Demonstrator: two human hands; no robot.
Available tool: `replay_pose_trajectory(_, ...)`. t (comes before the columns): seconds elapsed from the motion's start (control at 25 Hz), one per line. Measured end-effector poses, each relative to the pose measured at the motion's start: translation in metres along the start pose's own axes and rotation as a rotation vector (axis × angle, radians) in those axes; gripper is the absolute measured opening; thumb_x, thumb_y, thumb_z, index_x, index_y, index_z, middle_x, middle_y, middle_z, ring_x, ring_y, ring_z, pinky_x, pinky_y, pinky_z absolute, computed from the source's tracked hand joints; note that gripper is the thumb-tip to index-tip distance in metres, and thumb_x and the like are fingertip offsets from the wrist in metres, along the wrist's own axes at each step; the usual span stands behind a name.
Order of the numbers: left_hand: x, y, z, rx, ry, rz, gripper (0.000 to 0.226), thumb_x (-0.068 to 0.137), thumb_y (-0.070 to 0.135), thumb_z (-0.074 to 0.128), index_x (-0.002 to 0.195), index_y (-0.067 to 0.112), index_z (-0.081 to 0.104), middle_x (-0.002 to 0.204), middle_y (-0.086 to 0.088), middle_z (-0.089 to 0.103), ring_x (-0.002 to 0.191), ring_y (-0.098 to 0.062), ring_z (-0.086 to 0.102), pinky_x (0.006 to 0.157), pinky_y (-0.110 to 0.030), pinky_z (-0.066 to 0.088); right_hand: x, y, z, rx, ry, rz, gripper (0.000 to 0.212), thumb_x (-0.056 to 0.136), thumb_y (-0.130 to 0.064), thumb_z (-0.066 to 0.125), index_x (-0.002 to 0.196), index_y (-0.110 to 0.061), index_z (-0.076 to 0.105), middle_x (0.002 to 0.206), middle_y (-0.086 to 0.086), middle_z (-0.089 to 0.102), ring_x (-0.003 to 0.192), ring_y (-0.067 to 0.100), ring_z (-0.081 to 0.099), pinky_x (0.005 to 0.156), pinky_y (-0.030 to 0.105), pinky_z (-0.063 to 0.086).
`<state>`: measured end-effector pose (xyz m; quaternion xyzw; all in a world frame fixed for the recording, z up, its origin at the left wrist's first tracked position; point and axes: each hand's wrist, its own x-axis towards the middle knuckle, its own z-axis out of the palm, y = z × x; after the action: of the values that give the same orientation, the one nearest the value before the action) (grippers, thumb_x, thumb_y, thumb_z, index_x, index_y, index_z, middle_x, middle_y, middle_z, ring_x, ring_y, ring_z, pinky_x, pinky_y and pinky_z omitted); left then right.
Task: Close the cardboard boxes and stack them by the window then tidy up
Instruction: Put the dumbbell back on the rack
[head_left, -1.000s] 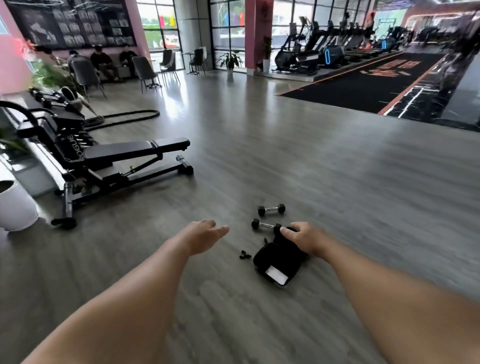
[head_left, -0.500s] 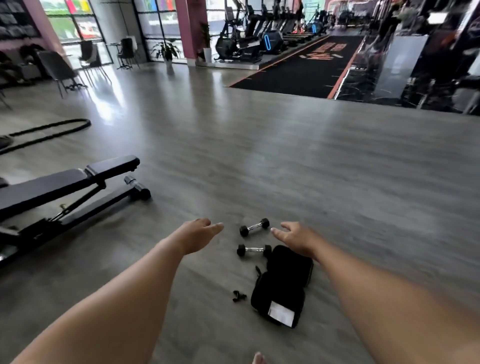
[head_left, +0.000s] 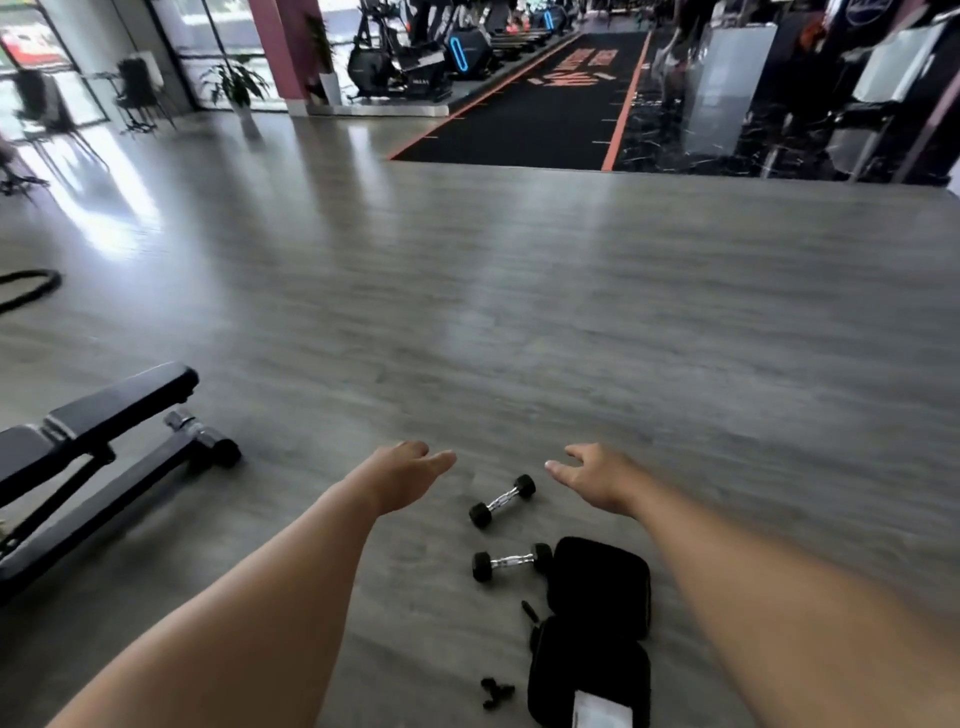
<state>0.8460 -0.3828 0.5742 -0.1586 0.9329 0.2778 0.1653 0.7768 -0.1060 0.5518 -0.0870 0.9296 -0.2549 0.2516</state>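
Grey wood-look floor (head_left: 571, 322) fills most of what you see. Both your arms reach out over it. Your left hand (head_left: 402, 475) is held flat and loose, with the fingers straight and close together, and it holds nothing. Your right hand (head_left: 597, 475) is loose too, with the fingers a little spread and the thumb sticking out to the side. It also holds nothing. Both hands hang above the floor and touch no thing.

Between your hands and a bit nearer to you lies a small dumbbell (head_left: 502, 500), tilted. A second small dumbbell (head_left: 511, 562) lies nearer still, almost flat across. One end of it sits just beside a black case (head_left: 597, 623) that lies open on the floor under your right arm. A white patch (head_left: 600, 712) shows in the near half of the case. A small black clip (head_left: 496, 693) lies just left of the case, near the bottom edge of the view.

At the left edge of the floor stands a black bench (head_left: 98, 421). A thick black rope (head_left: 31, 286) lies farther back on that side. At the far edge, a black mat with orange lines (head_left: 545, 114) runs past exercise machines (head_left: 410, 57), a plant (head_left: 234, 83) and chairs (head_left: 135, 93) by the windows.

You cannot see any cardboard boxes from here.
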Motion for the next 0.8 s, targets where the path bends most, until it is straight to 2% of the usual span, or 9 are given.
replay_pose_trajectory(0.08,0.048,-0.007,-0.004,0.007,-0.035,0.042,0.056,0.092,0.067,0.046,0.106,0.016,0.064,0.121,-0.010,0.064,0.113,-0.030,0.056,0.091,-0.037,0.042,0.033,-0.002,0.007,-0.012,-0.002,0.066,0.080,0.092,-0.064,0.054,0.153,-0.015,0.039,0.159,0.007,0.039,0.145,0.025,0.039,0.116,0.032,0.032)
replay_pose_trajectory(0.2,0.113,-0.026,-0.003,-0.005,-0.109,0.082,0.052,0.093,0.065,0.046,0.101,0.017,0.064,0.117,-0.010,0.065,0.111,-0.030,0.057,0.091,-0.037,0.044,0.080,-0.007,0.023,-0.012,-0.001,0.141,0.079,0.092,-0.059,0.058,0.154,-0.015,0.038,0.159,0.008,0.038,0.145,0.025,0.038,0.114,0.031,0.031)
replay_pose_trajectory(0.32,0.171,-0.054,0.010,-0.009,-0.179,0.052,0.048,0.093,0.065,0.045,0.083,0.019,0.054,0.112,-0.016,0.064,0.106,-0.034,0.058,0.080,-0.037,0.042,0.129,-0.009,0.042,-0.022,-0.023,0.197,0.078,0.092,-0.058,0.060,0.155,-0.018,0.036,0.159,0.007,0.038,0.145,0.026,0.037,0.114,0.033,0.031)
replay_pose_trajectory(0.44,0.213,-0.078,0.041,0.018,-0.233,0.024,0.047,0.094,0.063,0.044,0.085,0.018,0.055,0.106,-0.011,0.063,0.102,-0.032,0.057,0.078,-0.035,0.040,0.171,0.002,0.071,-0.052,-0.063,0.206,0.078,0.092,-0.058,0.059,0.155,-0.020,0.036,0.160,0.005,0.038,0.145,0.025,0.037,0.113,0.033,0.031)
replay_pose_trajectory(0.6,0.279,-0.113,0.129,0.047,-0.295,0.004,0.051,0.089,0.068,0.042,0.098,0.021,0.061,0.112,-0.008,0.061,0.106,-0.031,0.055,0.085,-0.037,0.042,0.243,0.053,0.140,-0.101,-0.108,0.208,0.072,0.092,-0.056,0.059,0.151,-0.019,0.043,0.156,0.006,0.044,0.142,0.027,0.041,0.111,0.035,0.036)
replay_pose_trajectory(0.8,0.370,-0.186,0.283,0.059,-0.331,-0.055,0.057,0.078,0.074,0.033,0.088,0.022,0.053,0.108,-0.010,0.063,0.099,-0.032,0.056,0.082,-0.039,0.044,0.342,0.155,0.270,-0.074,-0.143,0.268,0.072,0.089,-0.057,0.059,0.149,-0.021,0.046,0.151,0.007,0.049,0.139,0.027,0.045,0.108,0.033,0.038)
